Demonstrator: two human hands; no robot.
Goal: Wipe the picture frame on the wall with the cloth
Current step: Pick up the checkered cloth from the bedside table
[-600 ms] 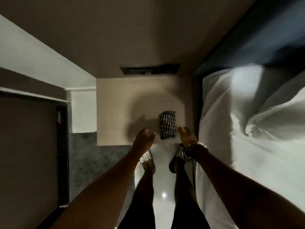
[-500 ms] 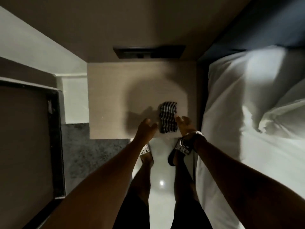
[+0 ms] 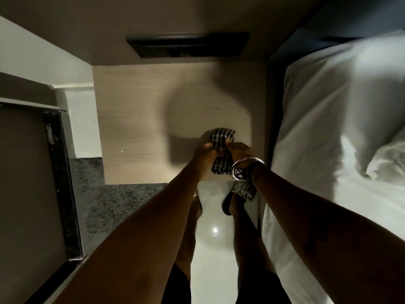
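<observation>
Seen from the head camera, looking steeply down in dim light: a black-and-white checked cloth (image 3: 222,148) is bunched up over the near right part of a pale wood-grain worktop (image 3: 153,128), gripped from both sides. The left hand (image 3: 206,153) is clenched on the cloth's left edge and the right hand (image 3: 237,150) is clenched on its right edge, so the middle of the fabric is hidden between the fingers; a crumpled top portion shows above the hands and a loose corner hangs below them, toward the worktop's front edge. Whether the cloth touches the surface or is lifted just clear of it is hard to tell in the shadow. A silver bangle (image 3: 246,166) and a dark band circle the right wrist. On the wall beyond the worktop, a dark rectangular picture frame (image 3: 186,46) appears only as a thin foreshortened strip, its face unreadable. To the right lies a bed with rumpled white sheets (image 3: 328,128), just beside the worktop. To the left are a dark-edged panel (image 3: 63,172) and speckled grey flooring (image 3: 114,205). Below the forearms, the person's legs stand on a glossy white floor (image 3: 213,238), one patterned sandal (image 3: 242,190) partly hidden by the right wrist.
</observation>
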